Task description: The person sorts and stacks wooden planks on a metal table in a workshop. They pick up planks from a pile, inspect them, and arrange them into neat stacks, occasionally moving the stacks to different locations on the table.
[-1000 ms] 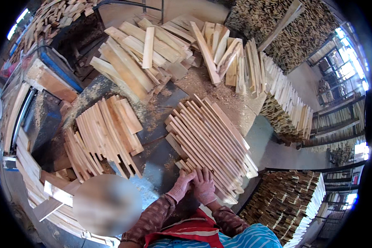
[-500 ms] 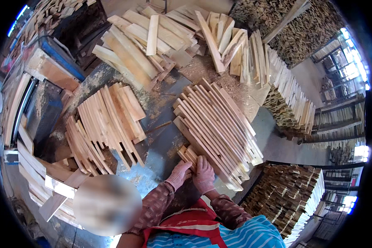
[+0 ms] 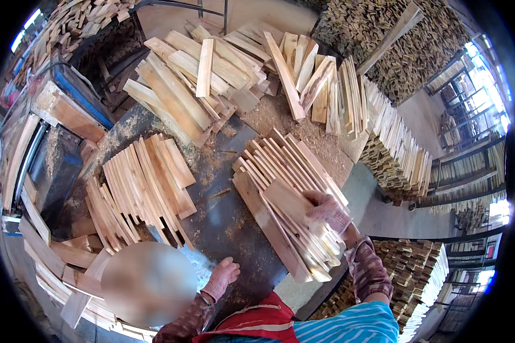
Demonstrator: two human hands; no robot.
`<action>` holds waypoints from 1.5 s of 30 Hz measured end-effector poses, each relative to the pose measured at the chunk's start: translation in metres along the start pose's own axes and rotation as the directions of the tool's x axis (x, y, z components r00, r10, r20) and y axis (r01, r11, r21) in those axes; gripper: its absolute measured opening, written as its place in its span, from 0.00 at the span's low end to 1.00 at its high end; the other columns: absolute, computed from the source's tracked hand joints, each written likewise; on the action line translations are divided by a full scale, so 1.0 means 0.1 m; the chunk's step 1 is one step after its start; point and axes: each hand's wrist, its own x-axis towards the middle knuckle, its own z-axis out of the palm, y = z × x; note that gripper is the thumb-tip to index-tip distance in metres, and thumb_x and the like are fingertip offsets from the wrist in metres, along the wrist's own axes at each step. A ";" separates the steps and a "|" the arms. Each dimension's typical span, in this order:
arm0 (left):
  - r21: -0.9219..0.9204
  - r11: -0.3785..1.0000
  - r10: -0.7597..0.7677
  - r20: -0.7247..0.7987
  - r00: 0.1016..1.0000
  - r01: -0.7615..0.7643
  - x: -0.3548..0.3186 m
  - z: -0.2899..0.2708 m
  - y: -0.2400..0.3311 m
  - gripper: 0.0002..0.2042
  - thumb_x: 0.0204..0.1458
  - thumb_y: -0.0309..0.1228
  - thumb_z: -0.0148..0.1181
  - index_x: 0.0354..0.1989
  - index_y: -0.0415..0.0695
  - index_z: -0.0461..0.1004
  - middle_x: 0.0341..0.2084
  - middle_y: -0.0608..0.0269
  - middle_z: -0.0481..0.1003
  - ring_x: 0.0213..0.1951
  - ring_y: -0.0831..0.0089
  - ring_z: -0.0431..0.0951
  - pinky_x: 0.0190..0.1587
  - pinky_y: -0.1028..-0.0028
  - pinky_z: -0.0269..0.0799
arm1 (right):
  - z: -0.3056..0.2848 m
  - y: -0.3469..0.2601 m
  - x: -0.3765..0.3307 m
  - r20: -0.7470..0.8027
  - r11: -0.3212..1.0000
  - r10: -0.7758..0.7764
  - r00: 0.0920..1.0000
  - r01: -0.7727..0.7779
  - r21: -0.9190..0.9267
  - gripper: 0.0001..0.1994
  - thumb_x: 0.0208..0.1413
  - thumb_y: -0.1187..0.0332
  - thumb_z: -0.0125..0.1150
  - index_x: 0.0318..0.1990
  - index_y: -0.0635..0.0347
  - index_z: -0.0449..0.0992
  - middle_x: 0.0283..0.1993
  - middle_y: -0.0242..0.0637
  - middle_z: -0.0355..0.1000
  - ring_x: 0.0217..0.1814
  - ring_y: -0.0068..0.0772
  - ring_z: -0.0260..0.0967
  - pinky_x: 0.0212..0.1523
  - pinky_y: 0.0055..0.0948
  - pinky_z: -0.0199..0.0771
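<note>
My right hand, in a pale pink glove, grips a short wooden board. That board lies slanted across a row of narrow wooden slats standing on edge, right of the middle. A wider plank leans along the row's left side. My left hand, gloved too, is over the near part of the dark table; its fingers are slightly bent and hold nothing. Left of it stands another row of slats.
Loose boards are heaped at the table's far side, with more boards beside them. A blue-edged machine stands at left. Stacked wood and another stack flank the right. Sawdust covers parts of the table.
My hands have come apart from the small wood pieces at the table's near edge. The right went up and right onto the slats with a board; the left moved down and left.
</note>
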 end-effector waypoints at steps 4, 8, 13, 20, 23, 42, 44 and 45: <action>0.136 0.991 -0.010 0.128 0.992 -0.007 0.25 0.35 -0.08 0.40 0.60 0.42 0.62 0.76 0.40 0.48 0.53 0.54 0.73 0.55 0.61 0.75 0.58 0.61 0.70 | -0.65 0.40 0.50 -0.423 0.979 -0.025 0.906 0.108 0.173 0.32 0.46 0.81 0.63 0.64 0.67 0.72 0.59 0.40 0.76 0.58 0.32 0.74 0.62 0.26 0.72; 0.284 0.955 0.043 0.162 0.986 -0.088 0.58 0.86 0.09 0.41 0.56 0.42 0.67 0.73 0.41 0.52 0.39 0.63 0.74 0.37 0.73 0.73 0.41 0.69 0.73 | -1.33 0.34 0.86 -0.419 0.980 -0.111 0.901 0.169 0.104 0.30 0.46 0.83 0.63 0.62 0.66 0.75 0.56 0.38 0.77 0.54 0.30 0.75 0.56 0.25 0.75; 0.313 0.943 0.056 0.178 0.982 -0.111 0.84 1.01 0.21 0.27 0.56 0.43 0.68 0.57 0.41 0.65 0.34 0.66 0.73 0.33 0.75 0.73 0.36 0.72 0.72 | -1.61 0.59 1.22 -0.251 0.998 0.047 0.967 -0.035 0.053 0.30 0.49 0.78 0.64 0.64 0.60 0.75 0.38 0.23 0.74 0.31 0.18 0.67 0.33 0.19 0.68; 0.199 0.979 0.048 0.008 0.999 -0.049 0.93 0.95 0.19 0.19 0.58 0.44 0.65 0.47 0.41 0.73 0.36 0.62 0.77 0.33 0.75 0.75 0.38 0.70 0.75 | -1.63 0.96 1.48 -0.203 0.978 0.128 0.971 -0.157 -0.137 0.24 0.55 0.70 0.60 0.61 0.59 0.78 0.39 0.25 0.76 0.30 0.20 0.68 0.33 0.24 0.73; 0.186 0.973 0.137 0.012 0.991 -0.137 0.93 0.99 0.12 0.21 0.58 0.43 0.64 0.50 0.40 0.72 0.39 0.61 0.78 0.35 0.71 0.77 0.39 0.69 0.76 | -1.62 1.14 1.64 -0.206 0.982 0.145 0.968 -0.167 -0.090 0.23 0.56 0.68 0.59 0.61 0.57 0.78 0.44 0.29 0.79 0.35 0.22 0.72 0.36 0.26 0.75; 0.861 -0.029 0.490 0.455 0.744 -0.507 1.51 1.00 -0.07 0.13 0.60 0.38 0.52 0.33 0.42 0.79 0.31 0.52 0.79 0.37 0.50 0.81 0.39 0.56 0.78 | 1.40 0.61 0.28 0.273 0.142 -0.276 0.922 0.320 -0.937 0.38 0.53 0.56 0.62 0.71 0.61 0.61 0.77 0.53 0.53 0.79 0.62 0.48 0.76 0.60 0.46; 0.843 -0.397 0.511 0.532 0.675 -0.364 1.15 0.79 0.04 0.09 0.53 0.33 0.56 0.31 0.40 0.76 0.28 0.52 0.78 0.35 0.50 0.81 0.37 0.58 0.77 | 1.27 0.96 0.30 0.402 -0.208 -0.469 0.787 0.345 -0.916 0.42 0.51 0.50 0.63 0.72 0.60 0.60 0.80 0.49 0.47 0.83 0.55 0.37 0.81 0.54 0.31; 0.825 -0.351 0.485 0.564 0.668 -0.443 1.14 0.59 -0.05 0.07 0.51 0.31 0.57 0.32 0.40 0.76 0.29 0.53 0.77 0.34 0.52 0.80 0.35 0.59 0.76 | 1.28 1.03 0.33 0.398 -0.212 -0.501 0.768 0.336 -0.917 0.42 0.52 0.50 0.62 0.72 0.60 0.60 0.80 0.49 0.47 0.83 0.55 0.38 0.81 0.54 0.33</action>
